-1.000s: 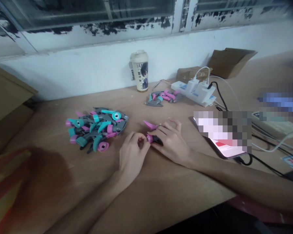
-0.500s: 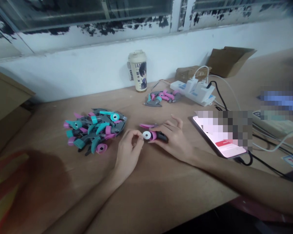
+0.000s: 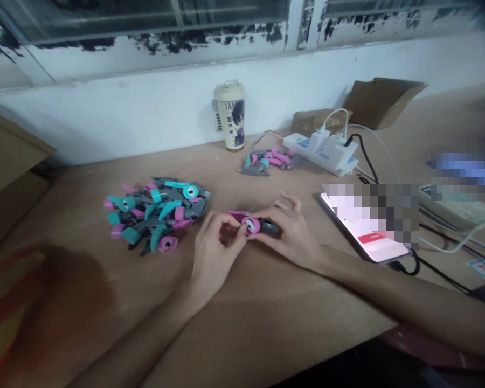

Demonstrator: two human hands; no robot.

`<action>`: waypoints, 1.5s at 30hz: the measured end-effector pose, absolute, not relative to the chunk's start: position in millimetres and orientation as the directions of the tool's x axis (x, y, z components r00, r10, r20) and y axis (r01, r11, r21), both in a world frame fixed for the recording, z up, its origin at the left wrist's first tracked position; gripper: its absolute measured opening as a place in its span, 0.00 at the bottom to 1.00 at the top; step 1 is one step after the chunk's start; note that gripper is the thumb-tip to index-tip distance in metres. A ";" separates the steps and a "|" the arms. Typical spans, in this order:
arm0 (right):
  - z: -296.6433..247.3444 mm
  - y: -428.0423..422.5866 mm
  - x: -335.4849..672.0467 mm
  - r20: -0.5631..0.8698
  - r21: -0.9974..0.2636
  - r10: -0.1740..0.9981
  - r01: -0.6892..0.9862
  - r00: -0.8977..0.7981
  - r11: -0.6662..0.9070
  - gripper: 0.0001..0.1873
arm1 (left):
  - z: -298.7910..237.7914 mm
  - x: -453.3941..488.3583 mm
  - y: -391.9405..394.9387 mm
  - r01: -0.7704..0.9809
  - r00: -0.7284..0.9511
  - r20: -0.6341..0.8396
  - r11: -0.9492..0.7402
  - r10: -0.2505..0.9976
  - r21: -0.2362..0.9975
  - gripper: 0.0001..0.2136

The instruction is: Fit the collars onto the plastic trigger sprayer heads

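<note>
My right hand (image 3: pixel 291 231) grips a small pink and dark grey clip-like part (image 3: pixel 258 226) low over the wooden table (image 3: pixel 234 312). A white disc shows in its pink round end. My left hand (image 3: pixel 214 250) meets it from the left, thumb and fingertips pinched against that pink end. A pile of teal, pink and grey parts (image 3: pixel 156 213) lies just left of my hands. A smaller cluster of the same parts (image 3: pixel 267 160) sits farther back.
A printed coffee cup (image 3: pixel 229 114) stands at the wall. A white power strip (image 3: pixel 321 151) with chargers and cables lies at the back right, a lit phone (image 3: pixel 367 237) beside my right forearm. Cardboard boxes (image 3: pixel 382 97) sit at both ends of the table.
My left hand let go of the pink end, drew slightly back so the white disc showed, then closed on it again. The part shifted a little to the right.
</note>
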State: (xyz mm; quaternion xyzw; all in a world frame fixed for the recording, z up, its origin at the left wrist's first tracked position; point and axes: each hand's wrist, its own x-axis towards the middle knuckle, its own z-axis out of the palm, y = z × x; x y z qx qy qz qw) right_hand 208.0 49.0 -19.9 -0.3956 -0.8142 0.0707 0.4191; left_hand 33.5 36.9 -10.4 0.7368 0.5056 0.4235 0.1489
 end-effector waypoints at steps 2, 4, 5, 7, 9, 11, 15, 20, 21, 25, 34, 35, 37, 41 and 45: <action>-20.3 48.8 208.3 0.630 -0.442 0.700 0.587 -0.335 0.678 0.11 | -10.2 34.0 35.9 0.593 0.156 0.505 -0.489 0.849 0.639 0.03; -21.0 48.5 208.6 0.633 -0.438 0.698 0.588 -0.336 0.680 0.11 | -9.4 34.4 35.0 0.570 0.194 0.534 -0.538 0.823 0.621 0.03; -21.3 48.4 208.8 0.636 -0.435 0.695 0.588 -0.336 0.682 0.11 | -9.1 34.5 34.8 0.565 0.209 0.545 -0.555 0.812 0.610 0.04; -21.7 48.3 209.1 0.641 -0.429 0.689 0.586 -0.338 0.687 0.11 | -8.7 34.4 34.8 0.567 0.219 0.554 -0.567 0.803 0.598 0.05; -22.0 48.3 209.5 0.648 -0.422 0.681 0.585 -0.340 0.693 0.10 | -8.8 34.2 35.3 0.573 0.219 0.552 -0.564 0.805 0.595 0.05; -22.0 48.4 209.9 0.657 -0.412 0.672 0.584 -0.340 0.699 0.11 | -9.2 34.2 36.1 0.580 0.221 0.548 -0.561 0.806 0.590 0.05; -21.8 49.0 210.8 0.661 -0.392 0.661 0.588 -0.354 0.707 0.10 | -10.0 34.6 37.2 0.594 0.236 0.555 -0.570 0.798 0.567 0.04; -23.5 50.4 211.9 0.657 -0.373 0.646 0.577 -0.389 0.727 0.07 | -11.0 34.9 37.4 0.611 0.259 0.563 -0.585 0.785 0.534 0.03; -24.3 50.8 212.1 0.660 -0.368 0.641 0.576 -0.391 0.730 0.07 | -11.4 34.9 37.5 0.612 0.259 0.565 -0.586 0.783 0.532 0.03; -27.8 52.8 212.2 0.666 -0.348 0.627 0.576 -0.404 0.740 0.07 | -13.6 35.5 37.6 0.650 0.243 0.536 -0.545 0.809 0.529 0.02; -22.9 51.0 209.0 0.662 -0.370 0.643 0.579 -0.384 0.726 0.08 | -13.4 34.3 36.0 0.629 0.216 0.560 -0.553 0.800 0.546 0.01; -22.7 50.8 208.9 0.661 -0.369 0.643 0.579 -0.387 0.727 0.08 | -13.0 34.2 35.6 0.629 0.217 0.566 -0.557 0.796 0.542 0.01; -23.1 50.8 208.9 0.659 -0.365 0.645 0.585 -0.387 0.724 0.09 | -12.4 33.9 35.3 0.628 0.229 0.569 -0.567 0.790 0.534 0.01; -26.9 52.4 208.2 0.655 -0.355 0.648 0.599 -0.388 0.718 0.09 | -12.1 32.6 36.7 0.584 0.294 0.548 -0.601 0.783 0.546 0.02; -30.1 53.6 206.9 0.645 -0.349 0.649 0.601 -0.402 0.719 0.08 | -11.6 30.6 39.1 0.544 0.354 0.482 -0.595 0.802 0.592 0.02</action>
